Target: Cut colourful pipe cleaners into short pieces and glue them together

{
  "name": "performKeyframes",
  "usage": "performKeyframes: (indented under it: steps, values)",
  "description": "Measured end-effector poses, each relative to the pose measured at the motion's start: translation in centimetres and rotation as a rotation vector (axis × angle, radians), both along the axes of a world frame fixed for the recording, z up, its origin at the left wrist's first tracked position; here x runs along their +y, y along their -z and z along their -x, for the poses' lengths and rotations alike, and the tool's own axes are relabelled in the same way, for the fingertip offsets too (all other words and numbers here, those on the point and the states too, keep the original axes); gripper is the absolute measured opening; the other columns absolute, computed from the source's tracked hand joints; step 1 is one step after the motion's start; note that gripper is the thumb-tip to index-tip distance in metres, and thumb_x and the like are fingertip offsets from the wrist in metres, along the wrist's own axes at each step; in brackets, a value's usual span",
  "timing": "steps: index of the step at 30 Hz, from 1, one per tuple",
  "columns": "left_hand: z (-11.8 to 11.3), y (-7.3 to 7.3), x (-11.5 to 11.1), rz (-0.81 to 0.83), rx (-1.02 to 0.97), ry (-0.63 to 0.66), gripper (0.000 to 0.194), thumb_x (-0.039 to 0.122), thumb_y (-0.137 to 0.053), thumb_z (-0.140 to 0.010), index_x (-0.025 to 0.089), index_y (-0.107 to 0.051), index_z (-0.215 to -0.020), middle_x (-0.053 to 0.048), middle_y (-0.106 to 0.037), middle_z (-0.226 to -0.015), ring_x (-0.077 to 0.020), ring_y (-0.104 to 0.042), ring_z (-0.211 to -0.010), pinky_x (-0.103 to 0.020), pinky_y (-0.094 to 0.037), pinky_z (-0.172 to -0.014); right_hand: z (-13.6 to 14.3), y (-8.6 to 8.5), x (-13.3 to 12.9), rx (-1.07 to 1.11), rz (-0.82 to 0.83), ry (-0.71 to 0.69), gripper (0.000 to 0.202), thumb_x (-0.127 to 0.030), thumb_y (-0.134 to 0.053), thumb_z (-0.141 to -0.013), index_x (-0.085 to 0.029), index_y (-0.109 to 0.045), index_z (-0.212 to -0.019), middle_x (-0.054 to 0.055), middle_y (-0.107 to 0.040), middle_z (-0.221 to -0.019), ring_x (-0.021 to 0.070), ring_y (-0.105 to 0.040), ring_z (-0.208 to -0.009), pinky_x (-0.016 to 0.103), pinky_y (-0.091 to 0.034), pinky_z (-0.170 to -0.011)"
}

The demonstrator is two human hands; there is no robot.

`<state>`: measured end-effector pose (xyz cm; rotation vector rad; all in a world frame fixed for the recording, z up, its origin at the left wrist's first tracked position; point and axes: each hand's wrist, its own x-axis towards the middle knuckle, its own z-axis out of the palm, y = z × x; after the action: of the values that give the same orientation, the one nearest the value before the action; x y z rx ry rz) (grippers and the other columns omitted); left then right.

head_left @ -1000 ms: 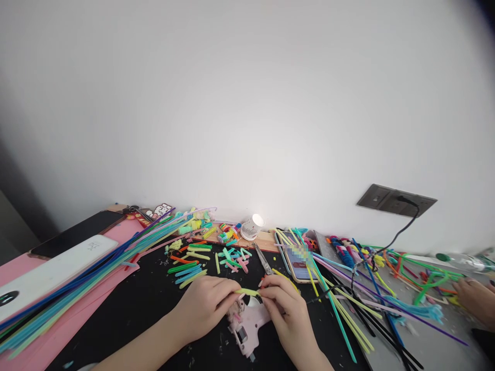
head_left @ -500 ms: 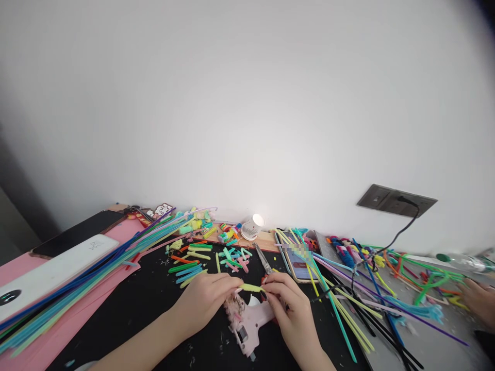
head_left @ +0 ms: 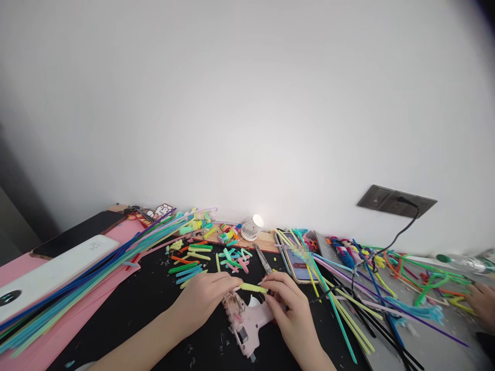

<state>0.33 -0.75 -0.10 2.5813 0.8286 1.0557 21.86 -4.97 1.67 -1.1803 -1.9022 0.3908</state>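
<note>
A short yellow pipe cleaner piece (head_left: 253,288) stretches between my two hands. Its left end is pinched in my left hand (head_left: 209,296), its right end in the fingertips of my right hand (head_left: 286,301). Directly below lies a pink glue gun (head_left: 249,324) on the black mat (head_left: 154,330), partly covered by both hands. Scissors (head_left: 263,258) rest just beyond, their handles hidden behind my right hand. Cut pipe cleaner pieces in green, blue, orange and yellow (head_left: 189,270) lie past my left hand, with a pastel pile (head_left: 235,257) beside them.
Long pipe cleaners (head_left: 116,273) lie on the left over pink sheets (head_left: 77,314) near a white box (head_left: 58,273). A paper cup (head_left: 253,228) stands by the wall. At right are a phone (head_left: 301,265), more pipe cleaners (head_left: 348,319), a black cord (head_left: 398,234) and another person's hand (head_left: 481,301).
More of the yellow piece shows now, its right end lying further right along my right fingertips. The other person's hand at far right has shifted slightly right.
</note>
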Motion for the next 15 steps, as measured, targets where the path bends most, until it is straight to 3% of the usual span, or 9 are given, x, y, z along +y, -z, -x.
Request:
performKeyframes:
  steps: [8, 11, 15]
  values:
    - [1.0, 0.0, 0.7, -0.032, -0.004, -0.042, 0.028, 0.016, -0.033, -0.092, 0.017, -0.059, -0.103, -0.005, -0.066, -0.085, -0.0133, -0.062, -0.074, -0.021, -0.048, -0.066, -0.4, 0.2, -0.1, -0.022, -0.025, 0.098, 0.023, -0.012, -0.051, -0.079, -0.019, -0.062, -0.098, 0.01, -0.057, -0.102, 0.0158, -0.058, -0.07, 0.027, -0.048, -0.061]
    - [2.3, -0.1, 1.9, -0.071, 0.034, -0.121, 0.03, 0.018, -0.031, -0.092, 0.017, -0.059, -0.103, -0.004, -0.066, -0.083, -0.0145, -0.062, -0.074, -0.023, -0.049, -0.066, -0.4, 0.1, -0.1, -0.01, -0.009, 0.12, 0.021, -0.014, -0.046, -0.083, -0.019, -0.062, -0.095, 0.009, -0.057, -0.101, 0.0153, -0.058, -0.07, 0.027, -0.048, -0.063]
    - [4.6, -0.6, 3.7, -0.005, 0.219, -0.275, 0.03, 0.017, -0.034, -0.089, 0.018, -0.062, -0.099, -0.006, -0.068, -0.095, -0.0193, -0.063, -0.085, -0.026, -0.048, -0.071, -0.3, 0.0, -0.2, 0.018, 0.018, 0.136, 0.022, -0.017, -0.042, -0.086, -0.02, -0.063, -0.093, 0.009, -0.058, -0.1, 0.0189, -0.059, -0.086, 0.025, -0.049, -0.065]
